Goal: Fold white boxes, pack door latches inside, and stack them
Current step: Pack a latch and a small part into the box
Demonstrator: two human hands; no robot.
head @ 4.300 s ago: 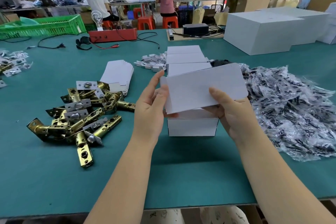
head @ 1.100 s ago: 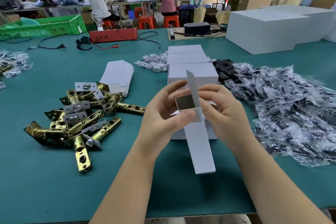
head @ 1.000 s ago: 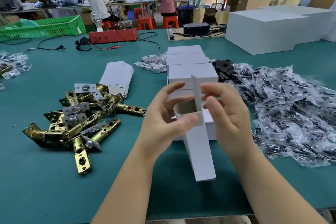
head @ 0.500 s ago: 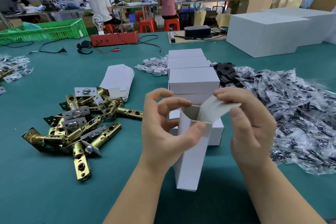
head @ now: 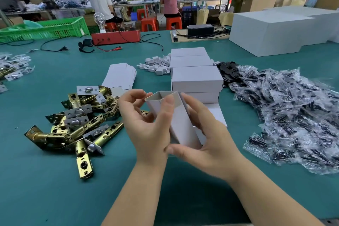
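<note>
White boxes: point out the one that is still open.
The box held in both hands, left hand and right hand: its top end gapes, showing the grey inside. The stacked boxes behind it are all closed.

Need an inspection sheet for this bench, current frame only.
Surface: green table, in use.
Job's things: half-folded box held above the table, top end open; latches piled at left; flat blanks behind them; closed boxes stacked at centre.
Clutter: plastic bags heaped at right; small white parts; more latch parts at far left.
Grippers: left hand and right hand both hold the box.
Cables: black leads by the red unit.
Surroundings: green crate, large white cartons, people at rear benches.
</note>
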